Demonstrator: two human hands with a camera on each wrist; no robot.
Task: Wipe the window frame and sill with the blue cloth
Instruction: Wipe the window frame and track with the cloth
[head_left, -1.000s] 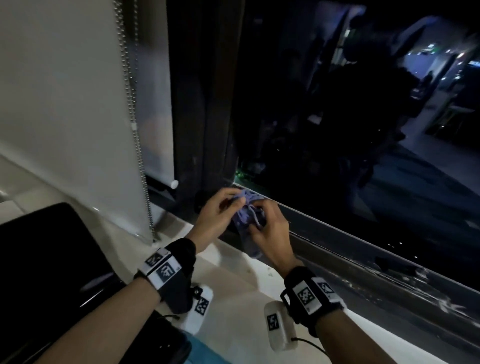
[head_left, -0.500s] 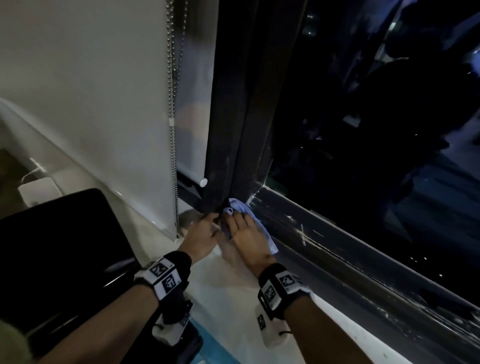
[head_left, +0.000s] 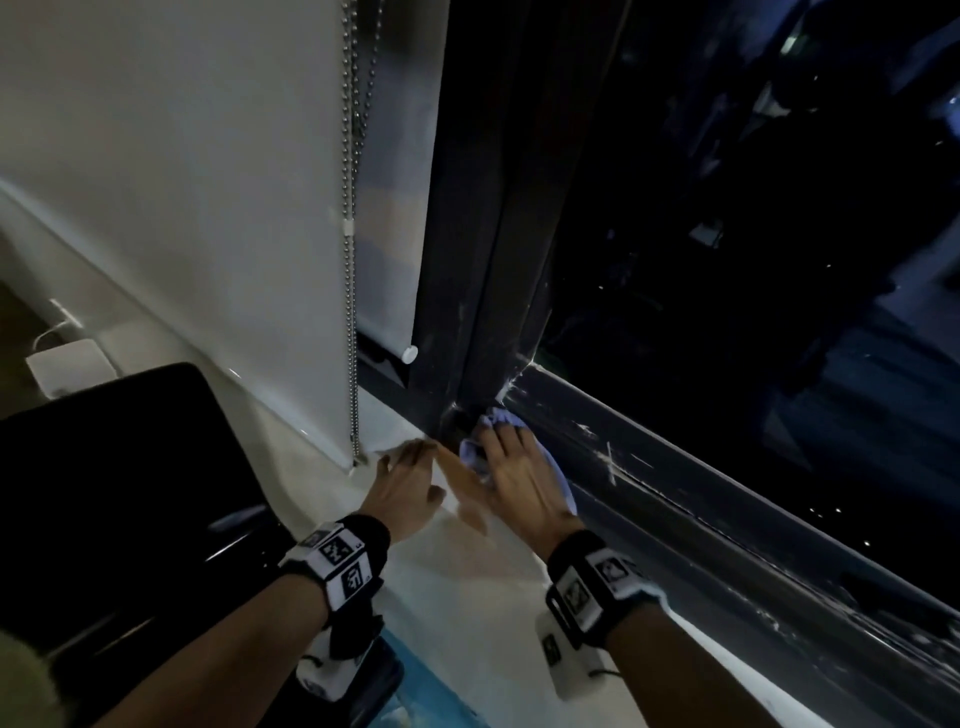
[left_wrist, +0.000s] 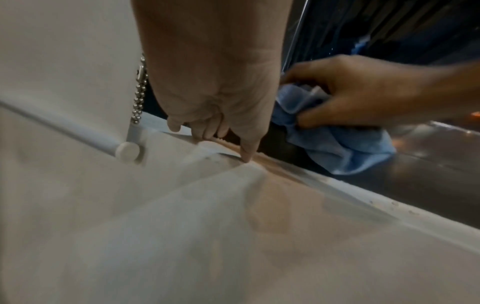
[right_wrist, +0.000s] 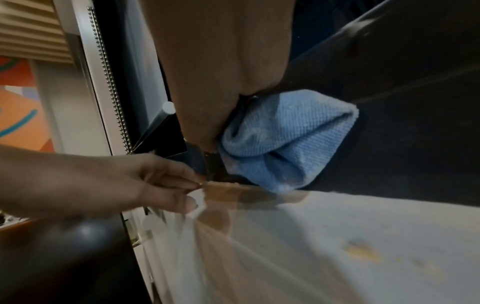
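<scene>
Blue cloth (head_left: 506, 418) is now bunched under my right hand (head_left: 524, 478), pressed into the bottom corner where the dark upright of the window frame (head_left: 483, 260) meets the lower rail (head_left: 675, 467). A second ago both hands were still fiddling with it, folding it in front of the glass; now my right hand alone has it, fingers curled round the wad, thumb pinching it from below in the left wrist view (left_wrist: 335, 144). So I judge folding is done and wiping is just starting, at the corner; nearly all of the frame and sill (head_left: 467, 597) left.

My left hand (head_left: 405, 488) has let go and come down just left of the right one, empty, fingertips propped on the sill edge, fingers loosely bent.

Around: bead chain (head_left: 353, 260) of the roller blind (head_left: 182, 156) hangs just left of my left hand, its white end cap (head_left: 410, 353) a little beyond my fingers. Black flat object (head_left: 104, 493), cannot tell what, sits near my left forearm. White scratches or paint flecks on the rail to the right of my right hand, likely won't wipe off.

In the way: my left fingertips sit close to the corner; the chain could snag if I wipe leftward along the sill.
</scene>
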